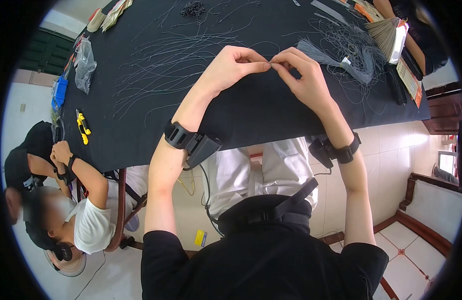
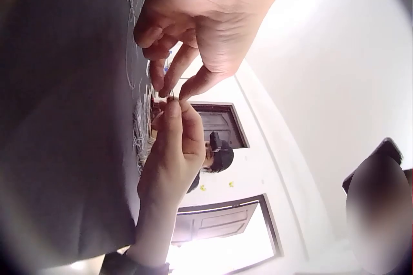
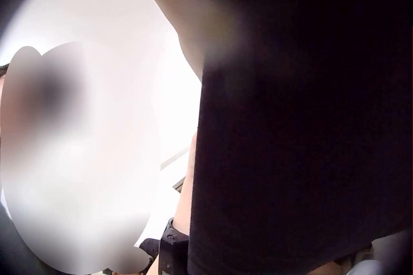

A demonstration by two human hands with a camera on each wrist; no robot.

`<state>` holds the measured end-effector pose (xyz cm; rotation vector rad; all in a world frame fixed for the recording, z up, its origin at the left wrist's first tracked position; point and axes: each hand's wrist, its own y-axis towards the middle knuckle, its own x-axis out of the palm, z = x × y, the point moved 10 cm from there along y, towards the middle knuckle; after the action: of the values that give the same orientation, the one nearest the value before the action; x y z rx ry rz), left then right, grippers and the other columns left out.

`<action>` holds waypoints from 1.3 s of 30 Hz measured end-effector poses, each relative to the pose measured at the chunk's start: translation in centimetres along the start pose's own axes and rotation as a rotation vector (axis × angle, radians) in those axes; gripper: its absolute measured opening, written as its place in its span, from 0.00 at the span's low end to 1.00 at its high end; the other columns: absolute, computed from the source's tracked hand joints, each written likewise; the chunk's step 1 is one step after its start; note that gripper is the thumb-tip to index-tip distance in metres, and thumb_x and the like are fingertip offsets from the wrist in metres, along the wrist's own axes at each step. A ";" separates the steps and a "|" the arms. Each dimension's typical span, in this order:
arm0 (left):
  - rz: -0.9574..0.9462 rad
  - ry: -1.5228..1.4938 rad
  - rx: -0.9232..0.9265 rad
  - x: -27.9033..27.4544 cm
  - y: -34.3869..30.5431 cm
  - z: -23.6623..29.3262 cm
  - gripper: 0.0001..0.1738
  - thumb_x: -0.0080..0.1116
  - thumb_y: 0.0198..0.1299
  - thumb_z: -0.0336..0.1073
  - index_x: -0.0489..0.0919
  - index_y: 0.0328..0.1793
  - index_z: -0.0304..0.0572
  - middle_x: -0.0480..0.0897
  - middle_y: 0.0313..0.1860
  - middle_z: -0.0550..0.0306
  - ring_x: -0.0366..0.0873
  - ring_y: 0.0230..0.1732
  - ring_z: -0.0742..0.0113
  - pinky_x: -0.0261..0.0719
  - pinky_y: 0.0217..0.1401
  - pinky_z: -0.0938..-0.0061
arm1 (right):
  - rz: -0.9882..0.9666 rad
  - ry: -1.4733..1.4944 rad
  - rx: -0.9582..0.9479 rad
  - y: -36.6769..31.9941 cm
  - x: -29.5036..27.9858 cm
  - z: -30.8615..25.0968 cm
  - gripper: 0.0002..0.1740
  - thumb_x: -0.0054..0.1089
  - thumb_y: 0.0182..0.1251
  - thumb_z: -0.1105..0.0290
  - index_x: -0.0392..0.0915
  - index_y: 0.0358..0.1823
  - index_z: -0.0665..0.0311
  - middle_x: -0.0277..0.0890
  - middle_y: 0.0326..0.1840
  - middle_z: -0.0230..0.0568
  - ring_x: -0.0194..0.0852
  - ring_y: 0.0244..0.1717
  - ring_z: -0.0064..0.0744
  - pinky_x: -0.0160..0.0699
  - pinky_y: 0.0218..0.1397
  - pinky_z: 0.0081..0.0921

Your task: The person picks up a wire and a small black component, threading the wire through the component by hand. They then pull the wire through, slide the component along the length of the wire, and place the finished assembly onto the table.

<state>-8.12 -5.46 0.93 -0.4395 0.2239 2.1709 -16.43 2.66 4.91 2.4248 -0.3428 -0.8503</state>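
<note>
Over the black-covered table, my left hand (image 1: 237, 69) and right hand (image 1: 305, 76) meet fingertip to fingertip. Each pinches a thin grey cord between thumb and forefinger. A small loop of the cord (image 2: 171, 96) shows between the fingertips in the left wrist view; the rest is hidden by the fingers. Left of the hands, several grey cords (image 1: 158, 67) lie spread out in rows. To the right rests a thick bundle of similar cords (image 1: 361, 72), tied with a white band. The right wrist view shows mostly dark cloth, with neither hand's fingers in it.
A yellow-and-black hand tool (image 1: 83, 126), a clear plastic bag (image 1: 85, 66) and a blue box (image 1: 59, 93) lie at the left. A dark heap of small pieces (image 1: 193, 8) sits at the back. Fanned cards (image 1: 388, 37) stand at the right. Another person (image 1: 93, 227) sits at the left.
</note>
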 end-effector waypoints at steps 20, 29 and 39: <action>0.036 -0.023 0.066 -0.2 -0.2 0.8 0.07 0.56 0.54 0.36 0.82 0.35 0.43 0.79 0.27 0.64 0.68 0.26 0.80 0.62 0.28 0.84 | 0.028 -0.014 -0.019 0.0 -0.2 0.0 0.08 0.58 0.53 0.76 0.76 0.35 0.66 0.70 0.29 0.37 0.67 0.26 0.26 0.69 0.32 0.20; 0.064 0.052 0.167 -0.6 -0.3 1.9 0.06 0.56 0.55 0.33 0.81 0.35 0.40 0.79 0.27 0.64 0.71 0.28 0.80 0.67 0.33 0.85 | 0.071 0.209 0.121 -0.1 -0.3 1.5 0.09 0.59 0.54 0.75 0.76 0.38 0.66 0.73 0.29 0.37 0.69 0.27 0.24 0.70 0.34 0.18; 0.048 0.005 0.172 -0.4 -0.2 1.8 0.06 0.56 0.55 0.33 0.81 0.35 0.40 0.80 0.29 0.62 0.73 0.30 0.79 0.69 0.36 0.85 | 0.075 0.049 0.028 0.0 -0.9 0.0 0.04 0.59 0.55 0.75 0.77 0.33 0.65 0.74 0.30 0.36 0.71 0.28 0.26 0.70 0.33 0.19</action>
<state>-8.16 -5.07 2.73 -0.3447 0.4236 2.1756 -17.11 2.99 5.40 2.4373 -0.4271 -0.7567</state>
